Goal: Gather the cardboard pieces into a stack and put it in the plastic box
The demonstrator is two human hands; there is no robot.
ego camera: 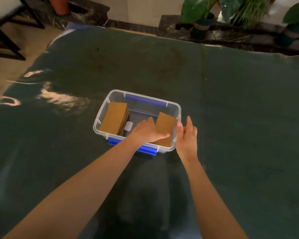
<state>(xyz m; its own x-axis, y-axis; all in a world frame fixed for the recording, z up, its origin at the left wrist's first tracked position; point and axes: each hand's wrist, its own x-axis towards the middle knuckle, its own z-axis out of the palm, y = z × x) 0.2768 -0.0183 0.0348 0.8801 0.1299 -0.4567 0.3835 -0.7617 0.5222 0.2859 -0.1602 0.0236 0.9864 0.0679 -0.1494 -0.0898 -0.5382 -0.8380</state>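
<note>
A clear plastic box (109,102) with blue clips stands in the middle of the dark green table. A stack of brown cardboard pieces (113,117) leans inside its left half. A second cardboard stack (166,124) sits in the right half, tilted against the right wall. My left hand (148,131) reaches into the box and grips that right stack, thumb across its near face. Just outside the box's right wall hovers my right hand (186,135), fingers apart and holding nothing.
The dark green table (248,109) stretches around the box on every side. A seam runs front to back right of the box. Potted plants (200,18) stand behind the far edge. Dark chair legs (5,40) are on the floor at the left.
</note>
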